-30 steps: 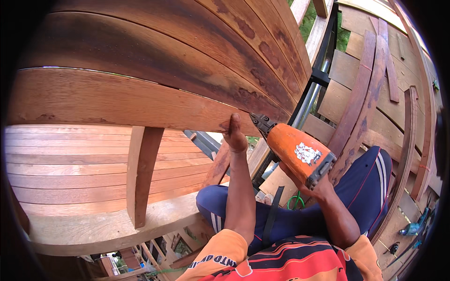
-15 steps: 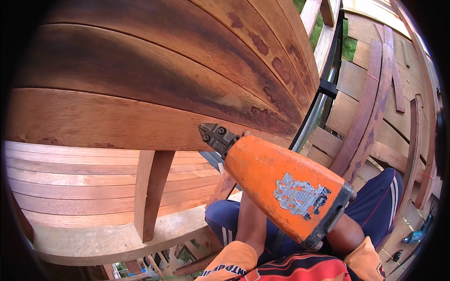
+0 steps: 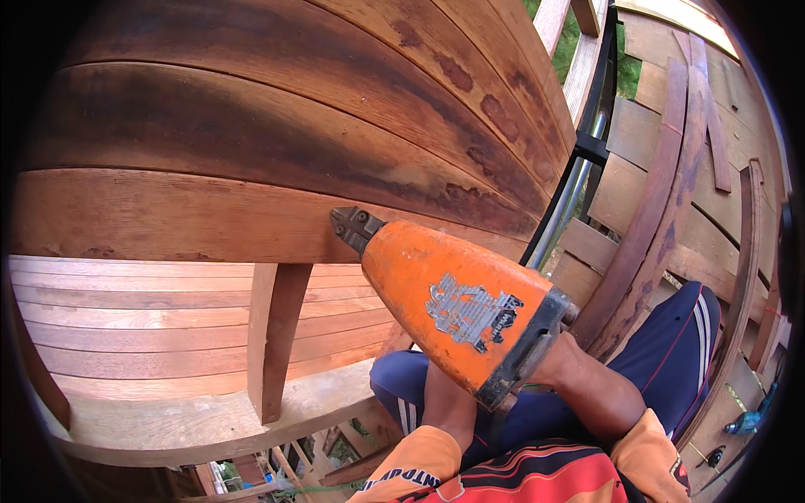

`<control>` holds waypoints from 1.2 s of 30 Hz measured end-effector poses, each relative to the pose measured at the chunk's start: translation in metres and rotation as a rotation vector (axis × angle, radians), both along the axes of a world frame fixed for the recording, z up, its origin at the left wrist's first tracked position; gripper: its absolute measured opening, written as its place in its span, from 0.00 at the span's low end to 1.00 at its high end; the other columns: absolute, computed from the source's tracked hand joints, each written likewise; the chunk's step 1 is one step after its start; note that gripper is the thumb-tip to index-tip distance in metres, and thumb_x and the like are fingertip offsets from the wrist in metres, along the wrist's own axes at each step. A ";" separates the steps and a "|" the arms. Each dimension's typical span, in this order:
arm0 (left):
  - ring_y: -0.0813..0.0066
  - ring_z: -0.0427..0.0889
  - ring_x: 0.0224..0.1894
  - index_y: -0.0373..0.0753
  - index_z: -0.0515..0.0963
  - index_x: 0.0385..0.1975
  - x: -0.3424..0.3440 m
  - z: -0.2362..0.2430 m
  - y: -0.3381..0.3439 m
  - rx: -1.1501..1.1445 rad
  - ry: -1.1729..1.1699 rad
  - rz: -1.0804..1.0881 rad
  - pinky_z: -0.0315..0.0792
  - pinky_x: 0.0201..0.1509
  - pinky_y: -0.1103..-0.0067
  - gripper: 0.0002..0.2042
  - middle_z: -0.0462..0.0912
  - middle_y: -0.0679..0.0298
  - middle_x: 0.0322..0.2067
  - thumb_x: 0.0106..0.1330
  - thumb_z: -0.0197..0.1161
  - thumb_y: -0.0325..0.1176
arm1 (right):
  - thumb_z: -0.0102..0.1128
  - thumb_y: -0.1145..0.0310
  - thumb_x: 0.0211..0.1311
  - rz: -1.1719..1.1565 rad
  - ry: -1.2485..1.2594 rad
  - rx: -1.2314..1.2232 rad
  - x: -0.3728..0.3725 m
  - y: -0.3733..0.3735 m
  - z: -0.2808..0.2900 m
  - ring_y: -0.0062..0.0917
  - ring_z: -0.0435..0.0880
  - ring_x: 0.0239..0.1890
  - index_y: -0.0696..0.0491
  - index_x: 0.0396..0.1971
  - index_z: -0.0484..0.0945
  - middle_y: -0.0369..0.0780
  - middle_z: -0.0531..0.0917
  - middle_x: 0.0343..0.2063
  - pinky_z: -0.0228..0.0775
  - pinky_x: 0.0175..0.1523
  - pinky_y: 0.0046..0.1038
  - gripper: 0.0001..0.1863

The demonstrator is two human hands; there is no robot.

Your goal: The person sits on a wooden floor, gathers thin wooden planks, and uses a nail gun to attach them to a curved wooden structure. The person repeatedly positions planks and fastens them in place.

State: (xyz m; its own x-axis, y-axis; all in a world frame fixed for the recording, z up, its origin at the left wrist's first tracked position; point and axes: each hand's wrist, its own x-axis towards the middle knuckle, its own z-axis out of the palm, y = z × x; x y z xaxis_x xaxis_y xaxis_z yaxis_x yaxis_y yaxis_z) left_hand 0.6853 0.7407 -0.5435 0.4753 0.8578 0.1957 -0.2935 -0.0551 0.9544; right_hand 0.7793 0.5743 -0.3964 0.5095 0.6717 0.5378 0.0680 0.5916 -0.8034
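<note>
An orange nail gun [image 3: 457, 306] with a scuffed silver label and a black end cap hangs in front of me. Its dark metal nose [image 3: 355, 228] points to the upper left and overlaps the lowest plank [image 3: 168, 214] of a curved wooden panel; whether it touches cannot be made out. My right hand [image 3: 553, 362] reaches beneath the cap end and holds the tool, its fingers hidden by the housing. From below, my left forearm [image 3: 449, 402] runs up behind the gun, which covers the left hand entirely.
A wooden post [image 3: 277, 335] joins the plank to a curved light rail [image 3: 168, 432], with slats [image 3: 134, 323] behind. At right, long reddish boards [image 3: 646, 210] lie across the plank floor, near a blue-green power tool [image 3: 746, 422]. A metal tube [image 3: 570, 193] stands beside the panel.
The nail gun has moved left and slightly up, its nose sliding along over the lowest plank. More of my right forearm and hand now shows behind the cap.
</note>
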 end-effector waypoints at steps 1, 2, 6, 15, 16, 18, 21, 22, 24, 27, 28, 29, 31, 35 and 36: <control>0.71 0.71 0.53 0.35 0.67 0.54 -0.001 0.000 -0.001 -0.001 0.003 -0.001 0.66 0.60 0.70 0.19 0.71 0.60 0.52 0.66 0.57 0.34 | 0.71 0.64 0.39 0.002 0.015 -0.010 -0.001 -0.001 0.000 0.46 0.79 0.46 0.62 0.48 0.73 0.51 0.79 0.46 0.73 0.51 0.35 0.32; 0.71 0.71 0.53 0.35 0.67 0.54 -0.003 0.001 -0.002 0.000 0.005 0.001 0.66 0.60 0.70 0.19 0.71 0.60 0.52 0.66 0.58 0.34 | 0.71 0.64 0.39 0.004 0.018 -0.016 -0.002 -0.001 0.000 0.46 0.80 0.45 0.61 0.48 0.73 0.51 0.79 0.46 0.74 0.51 0.35 0.32; 0.70 0.71 0.54 0.35 0.67 0.55 -0.002 0.001 0.000 -0.001 -0.003 0.005 0.66 0.60 0.70 0.19 0.71 0.60 0.52 0.66 0.58 0.34 | 0.72 0.65 0.38 -0.049 -0.059 0.005 -0.001 0.002 0.002 0.46 0.81 0.43 0.61 0.47 0.73 0.50 0.79 0.45 0.74 0.49 0.35 0.32; 0.70 0.70 0.54 0.35 0.66 0.55 -0.006 0.002 0.002 -0.008 -0.004 0.017 0.66 0.61 0.70 0.20 0.70 0.60 0.53 0.66 0.58 0.35 | 0.71 0.68 0.38 -0.101 -0.072 -0.003 -0.004 0.005 0.012 0.45 0.81 0.41 0.60 0.46 0.74 0.49 0.80 0.42 0.74 0.46 0.34 0.30; 0.70 0.70 0.54 0.35 0.66 0.55 -0.006 0.003 0.001 -0.006 -0.003 0.017 0.66 0.61 0.69 0.20 0.70 0.60 0.53 0.66 0.58 0.35 | 0.71 0.69 0.38 -0.107 -0.010 0.063 -0.003 0.010 0.015 0.45 0.81 0.41 0.60 0.46 0.74 0.49 0.80 0.41 0.74 0.46 0.34 0.30; 0.69 0.70 0.54 0.36 0.66 0.55 -0.005 0.002 0.001 -0.011 -0.005 0.017 0.66 0.61 0.69 0.21 0.70 0.60 0.53 0.66 0.58 0.36 | 0.70 0.70 0.38 -0.129 0.052 0.111 -0.004 0.013 0.019 0.45 0.81 0.40 0.60 0.46 0.74 0.48 0.80 0.40 0.74 0.45 0.34 0.29; 0.69 0.70 0.55 0.36 0.66 0.56 -0.008 0.002 0.000 -0.004 -0.006 0.031 0.66 0.61 0.69 0.21 0.70 0.60 0.53 0.65 0.58 0.36 | 0.70 0.71 0.37 -0.138 0.058 0.078 -0.005 0.011 0.022 0.45 0.81 0.39 0.60 0.46 0.74 0.48 0.80 0.38 0.74 0.45 0.34 0.29; 0.69 0.70 0.55 0.36 0.66 0.56 -0.008 0.001 0.002 0.006 -0.006 0.038 0.66 0.61 0.69 0.21 0.70 0.60 0.53 0.65 0.58 0.36 | 0.70 0.71 0.37 -0.123 0.065 0.070 -0.004 0.011 0.021 0.46 0.81 0.39 0.60 0.46 0.74 0.48 0.80 0.38 0.74 0.45 0.34 0.29; 0.69 0.70 0.55 0.36 0.66 0.56 -0.004 0.003 0.001 0.003 -0.013 0.035 0.66 0.61 0.69 0.21 0.70 0.60 0.53 0.65 0.58 0.36 | 0.70 0.72 0.37 -0.105 0.034 0.004 -0.004 0.008 0.024 0.46 0.80 0.38 0.60 0.43 0.74 0.48 0.79 0.36 0.73 0.44 0.34 0.27; 0.69 0.70 0.55 0.36 0.65 0.56 -0.007 0.003 0.003 -0.008 -0.013 0.051 0.66 0.61 0.69 0.22 0.70 0.60 0.53 0.65 0.58 0.37 | 0.70 0.73 0.36 -0.126 -0.100 -0.087 -0.003 0.003 0.025 0.46 0.79 0.36 0.60 0.38 0.74 0.48 0.79 0.33 0.72 0.42 0.34 0.24; 0.69 0.70 0.55 0.36 0.65 0.56 -0.006 0.003 0.004 -0.010 -0.017 0.050 0.66 0.61 0.69 0.22 0.70 0.60 0.53 0.65 0.58 0.37 | 0.71 0.73 0.35 -0.173 -0.169 -0.082 -0.004 0.003 0.023 0.46 0.79 0.35 0.60 0.36 0.74 0.47 0.79 0.33 0.72 0.42 0.34 0.22; 0.69 0.70 0.55 0.36 0.65 0.56 -0.007 0.004 0.003 -0.011 -0.018 0.053 0.66 0.61 0.69 0.22 0.70 0.60 0.53 0.65 0.58 0.37 | 0.71 0.73 0.35 -0.222 -0.237 -0.077 -0.005 0.004 0.020 0.46 0.78 0.35 0.60 0.34 0.74 0.47 0.78 0.32 0.71 0.41 0.34 0.21; 0.69 0.70 0.55 0.36 0.65 0.57 -0.008 0.005 0.003 -0.012 -0.025 0.053 0.66 0.61 0.69 0.22 0.70 0.60 0.53 0.65 0.58 0.37 | 0.71 0.73 0.36 -0.231 -0.249 -0.035 -0.006 0.003 0.023 0.44 0.79 0.34 0.60 0.34 0.74 0.47 0.78 0.31 0.72 0.41 0.34 0.21; 0.68 0.70 0.56 0.36 0.65 0.57 -0.007 0.005 0.003 -0.021 -0.034 0.062 0.66 0.61 0.68 0.22 0.70 0.60 0.54 0.65 0.59 0.37 | 0.71 0.73 0.36 -0.176 -0.194 -0.010 -0.006 -0.003 0.031 0.42 0.80 0.33 0.60 0.33 0.74 0.46 0.78 0.30 0.72 0.40 0.33 0.21; 0.68 0.70 0.56 0.36 0.65 0.57 -0.006 0.004 0.004 -0.022 -0.037 0.063 0.66 0.61 0.68 0.23 0.70 0.60 0.54 0.65 0.59 0.37 | 0.71 0.73 0.36 -0.166 -0.188 -0.018 -0.008 -0.003 0.030 0.42 0.80 0.32 0.60 0.33 0.74 0.46 0.78 0.30 0.72 0.39 0.32 0.21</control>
State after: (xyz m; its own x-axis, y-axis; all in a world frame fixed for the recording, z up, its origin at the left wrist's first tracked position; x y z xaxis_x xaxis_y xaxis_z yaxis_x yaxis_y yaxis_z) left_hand 0.6797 0.7449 -0.5390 0.4131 0.8901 0.1927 -0.3252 -0.0535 0.9441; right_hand 0.7717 0.5710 -0.3665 0.5059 0.5977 0.6219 0.3118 0.5455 -0.7779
